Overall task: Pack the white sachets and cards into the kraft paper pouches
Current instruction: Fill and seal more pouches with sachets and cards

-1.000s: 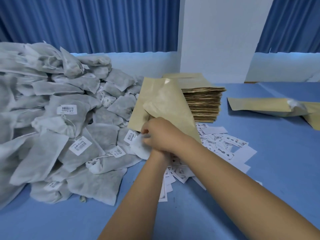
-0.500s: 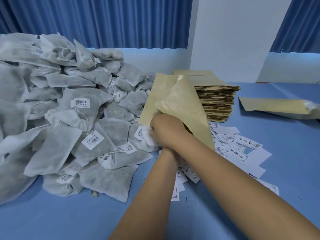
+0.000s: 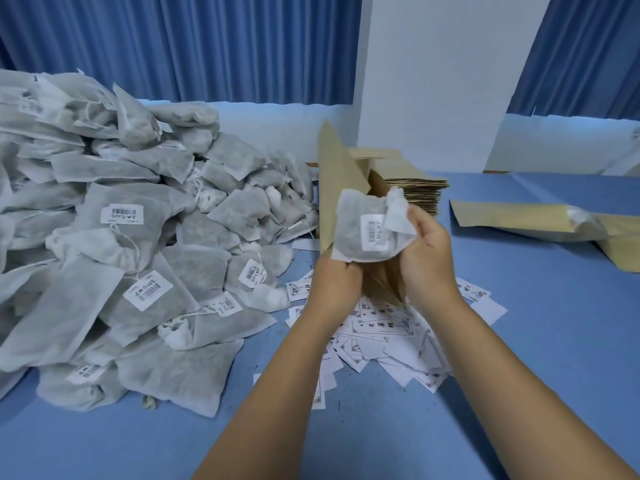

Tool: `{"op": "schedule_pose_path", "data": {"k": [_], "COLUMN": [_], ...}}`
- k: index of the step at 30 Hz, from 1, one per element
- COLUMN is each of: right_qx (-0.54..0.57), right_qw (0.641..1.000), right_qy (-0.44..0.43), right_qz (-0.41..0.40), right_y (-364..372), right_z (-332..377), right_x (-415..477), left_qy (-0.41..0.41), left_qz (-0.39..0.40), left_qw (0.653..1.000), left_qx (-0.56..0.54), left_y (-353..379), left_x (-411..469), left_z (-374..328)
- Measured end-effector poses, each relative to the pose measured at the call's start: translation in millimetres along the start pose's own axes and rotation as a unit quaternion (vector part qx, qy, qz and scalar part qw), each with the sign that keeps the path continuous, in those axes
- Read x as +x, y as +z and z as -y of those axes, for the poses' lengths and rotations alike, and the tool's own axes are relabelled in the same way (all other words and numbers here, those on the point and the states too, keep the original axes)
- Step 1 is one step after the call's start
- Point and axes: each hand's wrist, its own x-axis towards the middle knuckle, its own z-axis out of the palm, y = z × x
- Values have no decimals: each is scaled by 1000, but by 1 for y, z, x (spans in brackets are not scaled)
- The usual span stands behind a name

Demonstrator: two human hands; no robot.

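A white sachet [image 3: 360,230] with a barcode label is held up in front of an open kraft paper pouch [image 3: 337,174]. My left hand [image 3: 337,277] grips the lower edge of the pouch, just under the sachet. My right hand [image 3: 427,251] pinches the sachet's right end, next to its bunched top. A large heap of white sachets [image 3: 121,244] covers the left of the table. Printed white cards [image 3: 381,334] lie scattered on the blue table under my hands.
A stack of flat kraft pouches [image 3: 417,195] stands behind the held pouch. Filled kraft pouches [image 3: 526,220] lie at the right. A white pillar [image 3: 440,74] and blue curtains [image 3: 207,46] back the blue table [image 3: 554,341].
The sachet was picked out of the heap's edge and lifted in front of the pouch. The pouch now stands upright and spread open; both hands have risen and separated.
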Motion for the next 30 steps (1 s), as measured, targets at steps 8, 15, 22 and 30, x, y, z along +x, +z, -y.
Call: {"op": "schedule_pose_path", "data": {"k": [8, 15, 22, 30], "right_qx": [-40, -167, -381, -373], "right_qw": [998, 982, 908, 917], "right_qy": [38, -71, -175, -141], "right_qz": [-1, 50, -11, 20], "right_y": [-28, -28, -21, -9], "right_z": [5, 1, -10, -16], "right_x": [11, 4, -2, -6], "left_qy": [75, 51, 95, 173], "left_qz": [-50, -37, 0, 51], "left_qw": [992, 995, 993, 983], "left_qx": [83, 77, 64, 21], "left_y": [-13, -15, -10, -3], "left_x": [6, 11, 3, -6], "left_z": [5, 10, 7, 1]}}
